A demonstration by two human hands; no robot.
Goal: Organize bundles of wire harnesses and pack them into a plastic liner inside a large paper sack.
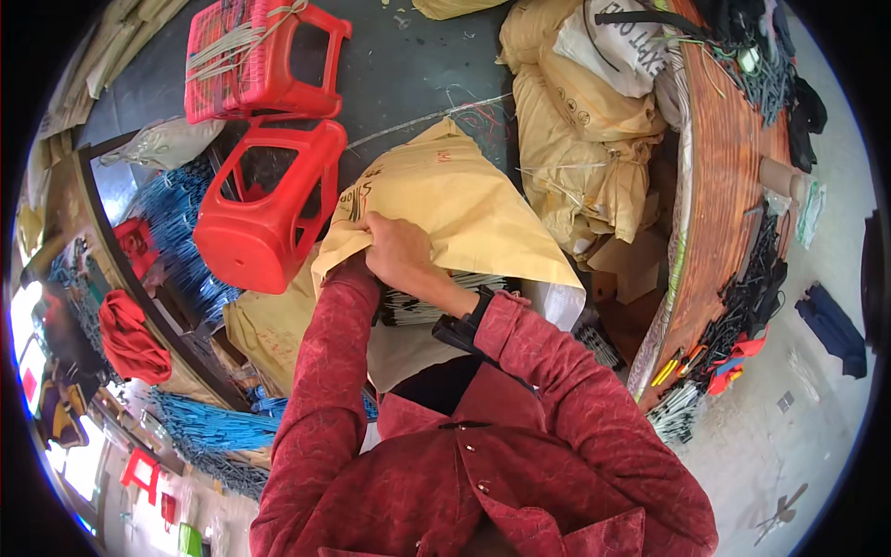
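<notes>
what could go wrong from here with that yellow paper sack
The yellow paper sack might tear or crease where the right hand grips its bunched edge. The dark band on the right wrist could snag on the thin bundled pieces close beside it, perhaps pulling some out of line.

Right hand [404,252] at the edge of a tan sack [464,200], red plastic stools [246,246] on the left

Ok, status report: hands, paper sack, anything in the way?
Right hand gripping edge of paper sack; left hand hidden behind that edge. Sack partly covering dark strips. Red stool close on left, no clear obstruction.
</notes>
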